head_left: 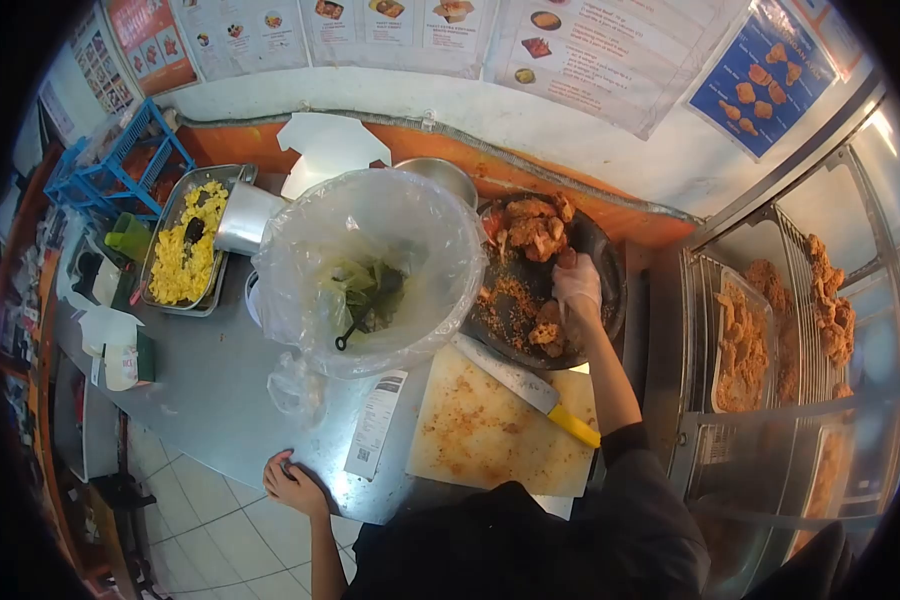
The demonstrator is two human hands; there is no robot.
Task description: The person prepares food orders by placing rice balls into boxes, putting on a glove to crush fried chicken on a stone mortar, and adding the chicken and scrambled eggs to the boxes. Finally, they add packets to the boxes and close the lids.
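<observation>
My right hand [577,288], in a clear plastic glove, is closed inside a wide dark mortar [610,262]. A brown rounded end of what looks like a pestle [567,258] sticks out above the fist. Pieces of fried chicken [532,228] lie at the mortar's far side, with orange crumbs [505,305] and a smaller piece near the hand. My left hand [295,486] is bare and empty at the table's front edge, its fingers loosely apart. Between the hands, a large knife with a yellow handle [574,425] rests across a crumb-covered cutting board [490,440].
A big plastic-lined bowl [300,270] holds green leaves and a dark-handled utensil. A printed receipt [375,425] lies before it. Leftward are a tray of yellow pieces [182,255], a metal cup [238,218] and a paper box [122,350]. A fried-chicken display case [690,330] stands right.
</observation>
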